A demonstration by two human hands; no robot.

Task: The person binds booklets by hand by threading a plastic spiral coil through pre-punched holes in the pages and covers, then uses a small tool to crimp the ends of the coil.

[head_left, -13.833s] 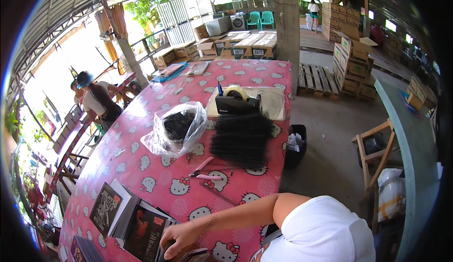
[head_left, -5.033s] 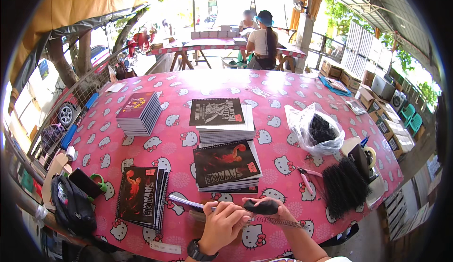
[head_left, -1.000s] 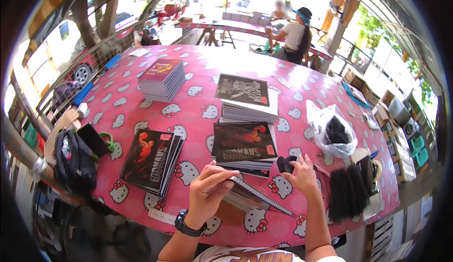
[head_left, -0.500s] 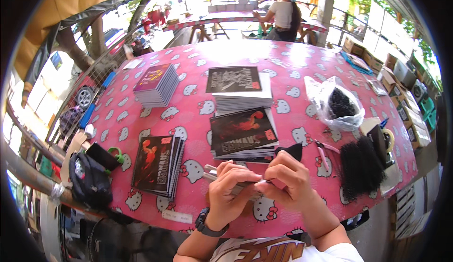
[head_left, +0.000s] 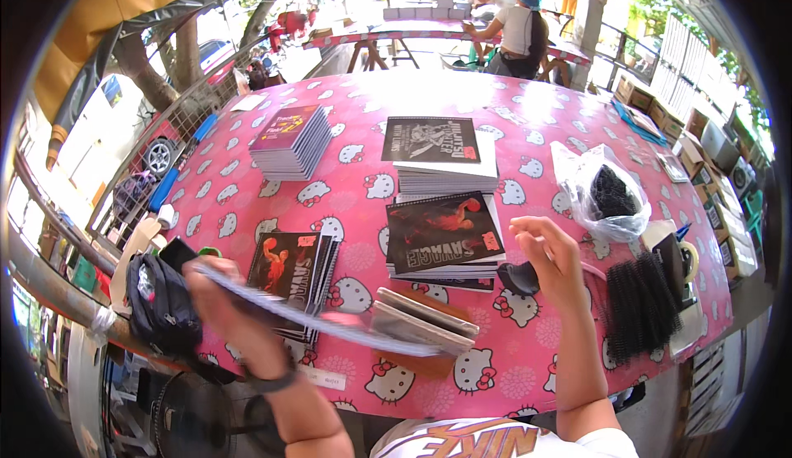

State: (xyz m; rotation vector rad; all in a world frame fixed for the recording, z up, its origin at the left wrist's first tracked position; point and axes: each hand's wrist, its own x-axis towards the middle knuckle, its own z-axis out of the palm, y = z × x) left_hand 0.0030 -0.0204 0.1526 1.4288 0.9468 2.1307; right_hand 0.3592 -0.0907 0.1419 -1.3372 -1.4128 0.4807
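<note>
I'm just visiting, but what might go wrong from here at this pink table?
The white-edged spiral-bound notebook, gripped only by the blurred left hand, overlaps the near-left stack of black notebooks with an orange figure in this view; it might knock that stack askew. The open right hand is near a dark, rounded object and could bump it. The pile of black spiral coils may tangle if brushed.

White shirt (head_left: 516, 430), brown front lettering (head_left: 495, 442); dark left wristband (head_left: 272, 382).
</note>
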